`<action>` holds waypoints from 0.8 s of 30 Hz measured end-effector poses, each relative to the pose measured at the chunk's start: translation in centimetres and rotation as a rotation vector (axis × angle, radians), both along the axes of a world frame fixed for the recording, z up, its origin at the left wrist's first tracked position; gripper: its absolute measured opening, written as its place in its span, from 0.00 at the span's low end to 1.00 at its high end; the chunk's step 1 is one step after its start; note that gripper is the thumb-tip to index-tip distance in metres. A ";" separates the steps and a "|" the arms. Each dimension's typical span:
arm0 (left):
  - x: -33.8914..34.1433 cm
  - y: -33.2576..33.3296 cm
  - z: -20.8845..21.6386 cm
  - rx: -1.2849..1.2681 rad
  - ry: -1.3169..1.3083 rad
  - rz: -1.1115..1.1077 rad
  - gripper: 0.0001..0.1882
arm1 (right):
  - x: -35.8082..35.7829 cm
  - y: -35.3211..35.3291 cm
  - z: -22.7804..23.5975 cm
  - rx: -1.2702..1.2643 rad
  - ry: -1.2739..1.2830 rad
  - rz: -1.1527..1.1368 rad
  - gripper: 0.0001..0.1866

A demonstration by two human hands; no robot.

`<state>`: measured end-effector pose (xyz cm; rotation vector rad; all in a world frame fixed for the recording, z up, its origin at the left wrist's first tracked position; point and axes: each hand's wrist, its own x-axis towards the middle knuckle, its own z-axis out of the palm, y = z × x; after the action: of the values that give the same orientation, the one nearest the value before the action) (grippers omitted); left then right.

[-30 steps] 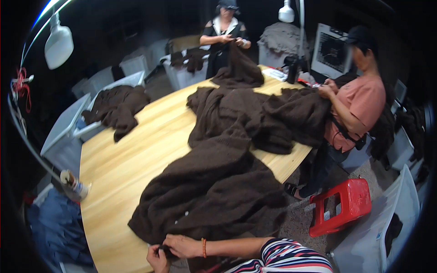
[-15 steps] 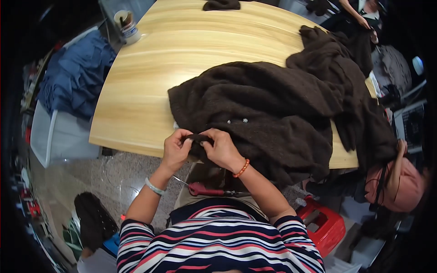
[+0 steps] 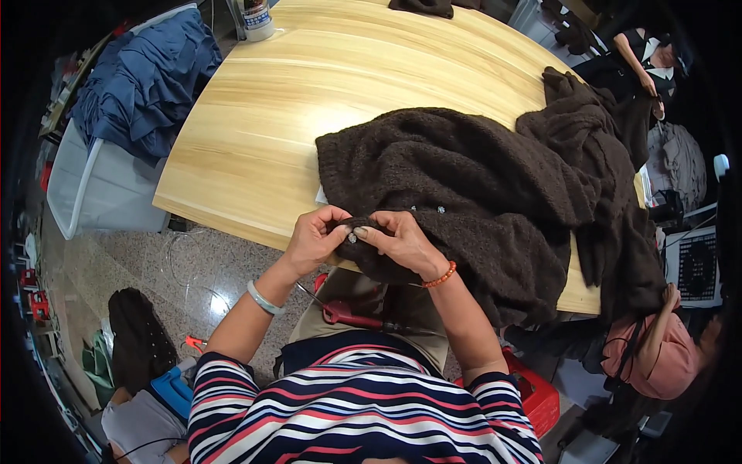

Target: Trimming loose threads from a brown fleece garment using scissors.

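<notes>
A dark brown knitted cardigan [image 3: 464, 170] lies spread over the near right part of the table, its front edge hanging over the side toward me. My left hand [image 3: 315, 241] pinches the knit edge between thumb and fingers. Close beside it, my right hand [image 3: 403, 241] grips the same edge, thumb near a small shiny button [image 3: 352, 237] that shows between the two hands. Two more sparkly buttons [image 3: 441, 209] sit farther along the cardigan front. Fingertips are partly hidden in the folds.
Pale wooden table [image 3: 255, 131] in front of me. At left, a white bin [image 3: 77, 193] holds blue cloth [image 3: 147, 85]. A jar [image 3: 257, 19] stands at the far left edge. More brown knitwear [image 3: 580, 124] lies right, near co-workers. A red stool [image 3: 533, 394] is at my right.
Both hands have turned the cardigan edge so a shiny button now shows between them. The whole view has shifted, moving the table and cardigan slightly to the right in the picture.
</notes>
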<state>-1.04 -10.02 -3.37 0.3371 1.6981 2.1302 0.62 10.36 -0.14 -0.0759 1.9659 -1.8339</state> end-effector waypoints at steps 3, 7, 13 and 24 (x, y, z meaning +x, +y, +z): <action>-0.9 -1.2 0.8 -0.050 -0.155 -0.097 0.08 | 0.3 -1.1 -0.7 0.154 0.190 -0.120 0.15; -1.5 -3.5 1.3 0.064 -0.390 -0.193 0.08 | 0.8 -0.9 2.0 0.419 0.346 -0.101 0.14; -2.7 -5.9 1.6 0.244 -0.486 -0.363 0.08 | 2.4 1.8 6.0 0.534 0.419 -0.005 0.11; 1.1 2.0 7.6 -0.569 0.744 -0.144 0.16 | 3.4 0.7 6.0 0.440 0.635 -0.052 0.10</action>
<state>0.03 -8.05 4.25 1.1239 2.4774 1.3879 3.98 11.07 5.91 -0.5266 2.7824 -1.4665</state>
